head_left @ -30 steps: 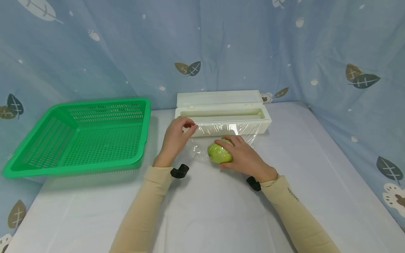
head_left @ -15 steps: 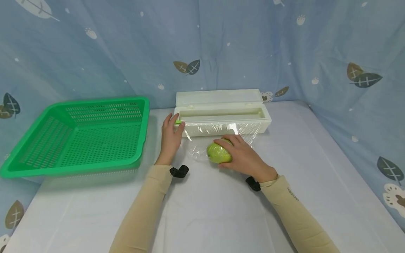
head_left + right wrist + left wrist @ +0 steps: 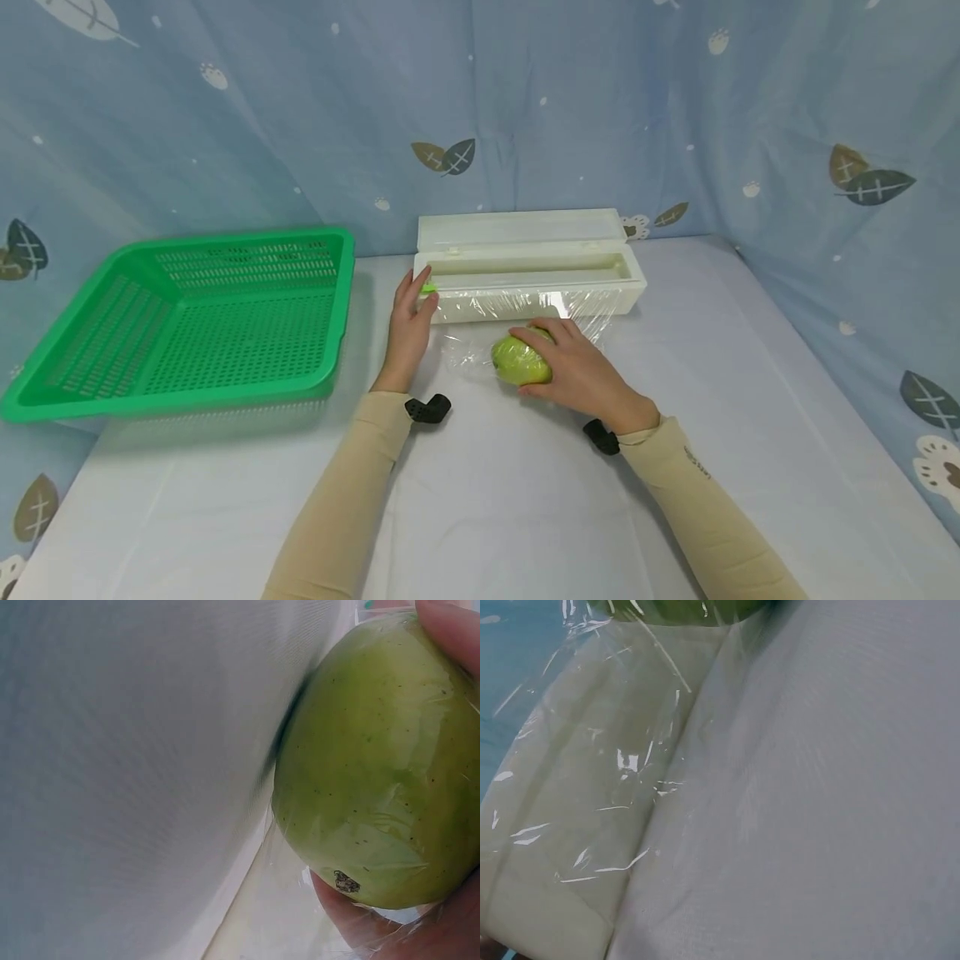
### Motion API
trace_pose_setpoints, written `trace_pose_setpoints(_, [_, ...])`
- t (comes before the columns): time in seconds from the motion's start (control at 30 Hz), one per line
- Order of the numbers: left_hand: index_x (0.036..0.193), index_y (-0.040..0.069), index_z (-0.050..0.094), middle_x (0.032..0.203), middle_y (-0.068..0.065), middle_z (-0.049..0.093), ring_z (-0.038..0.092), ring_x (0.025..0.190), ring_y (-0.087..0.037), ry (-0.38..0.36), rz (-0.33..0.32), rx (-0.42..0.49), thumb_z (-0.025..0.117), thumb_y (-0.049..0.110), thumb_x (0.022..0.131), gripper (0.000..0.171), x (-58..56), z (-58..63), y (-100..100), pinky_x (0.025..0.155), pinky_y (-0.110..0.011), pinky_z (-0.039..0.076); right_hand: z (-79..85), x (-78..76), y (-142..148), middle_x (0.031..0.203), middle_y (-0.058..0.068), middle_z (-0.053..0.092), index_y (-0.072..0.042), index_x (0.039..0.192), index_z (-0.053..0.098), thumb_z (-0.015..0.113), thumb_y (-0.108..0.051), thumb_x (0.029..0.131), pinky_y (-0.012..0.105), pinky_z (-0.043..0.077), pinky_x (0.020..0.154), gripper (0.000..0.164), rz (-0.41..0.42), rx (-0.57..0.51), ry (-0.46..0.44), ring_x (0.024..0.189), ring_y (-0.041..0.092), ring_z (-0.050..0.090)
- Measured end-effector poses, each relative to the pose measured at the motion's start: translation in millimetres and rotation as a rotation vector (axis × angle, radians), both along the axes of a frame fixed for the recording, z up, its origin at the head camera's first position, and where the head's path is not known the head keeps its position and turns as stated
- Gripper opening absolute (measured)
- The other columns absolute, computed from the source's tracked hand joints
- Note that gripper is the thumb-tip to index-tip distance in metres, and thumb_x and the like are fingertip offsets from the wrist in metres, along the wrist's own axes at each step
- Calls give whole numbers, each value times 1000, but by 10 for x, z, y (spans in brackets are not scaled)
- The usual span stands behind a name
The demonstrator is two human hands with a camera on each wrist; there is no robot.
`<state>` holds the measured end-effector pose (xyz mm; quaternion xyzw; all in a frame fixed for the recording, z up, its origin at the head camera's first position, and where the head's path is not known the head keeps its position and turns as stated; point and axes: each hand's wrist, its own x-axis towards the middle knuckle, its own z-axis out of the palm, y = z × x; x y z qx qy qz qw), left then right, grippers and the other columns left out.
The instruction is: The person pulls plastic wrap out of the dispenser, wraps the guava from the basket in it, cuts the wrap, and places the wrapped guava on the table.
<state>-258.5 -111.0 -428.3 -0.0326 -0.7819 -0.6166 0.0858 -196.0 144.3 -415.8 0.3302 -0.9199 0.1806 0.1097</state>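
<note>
Several specks show only in the right wrist view, on fruit the right grip clamps, left grip spread apart.

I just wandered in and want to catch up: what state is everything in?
Box: open
Lid: raised
Fruit: gripped
Plastic wrap: drawn over the box's front and the fruit
Green tab: at left end
Basket: upright
Left hand: resting at the box's left end
Right hand: curled round the fruit
Backdrop: hanging

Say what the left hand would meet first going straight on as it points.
Probably the left end of the white box: the left hand overlaps it in the head view, though depth is unclear. The raised lid stands behind.
</note>
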Motion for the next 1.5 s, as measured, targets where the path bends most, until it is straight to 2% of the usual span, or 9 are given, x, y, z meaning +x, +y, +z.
trace_pose_setpoints(0.17, [136,27,37,146,7,8,8,133,-17,-8,26,-6,42,26,95,41,30,36,33,103,-45,17,27,-3,-17,126,2,37,-26,132,40,76,-47,63,38,41,84,81,12,2,-3,108,21,35])
trace_pose_setpoints(0.3, [136,25,37,147,9,2,1,133,-16,19,36,-54,38,23,96,41,41,58,63,104,-45,11,50,-9,-33,127,1,37,-26,131,41,77,-46,62,39,41,84,81,11,3,-4,108,22,35])
trace_pose_setpoints(0.47, [134,29,40,145,18,-6,-5,133,-13,6,47,-115,36,22,96,39,48,78,65,103,-47,11,63,-15,-40,126,2,37,-26,131,41,77,-45,62,39,41,83,80,15,-2,-9,106,22,36])
trace_pose_setpoints(0.7, [130,29,46,144,19,-10,-11,132,-13,-13,11,-178,37,17,95,38,24,125,13,102,-51,5,55,-19,-30,125,2,38,-26,132,40,77,-45,63,38,40,84,81,7,-9,-16,107,21,36])
trace_pose_setpoints(0.87, [126,24,52,145,18,-7,-13,131,-11,25,7,-213,36,11,93,39,4,146,49,102,-52,6,22,-10,2,126,1,37,-27,132,39,76,-46,63,39,41,83,81,-17,-30,-36,108,21,35])
trace_pose_setpoints(1.03, [124,23,54,147,14,1,-7,132,-14,70,50,-296,35,8,92,40,-2,138,92,100,-53,9,-8,5,15,126,0,37,-28,133,38,75,-47,64,39,42,82,80,-27,-43,-51,111,20,34])
trace_pose_setpoints(1.2, [123,21,55,144,4,20,9,128,-16,101,106,-259,38,8,91,39,13,141,142,96,-44,24,-15,11,15,126,0,37,-30,133,38,75,-47,64,40,43,80,80,-30,-51,-61,112,20,33])
trace_pose_setpoints(1.4, [107,19,61,122,1,41,27,114,-17,227,245,-335,52,8,85,27,35,145,185,88,-37,29,7,10,16,126,1,37,-30,133,38,75,-48,64,41,43,81,81,-39,-33,-65,113,21,33])
trace_pose_setpoints(1.5, [104,18,60,111,0,44,30,108,-19,243,276,-349,59,17,84,20,50,145,201,88,-37,27,16,9,17,127,1,37,-29,133,38,75,-47,64,41,43,81,80,-35,-30,-63,113,21,33])
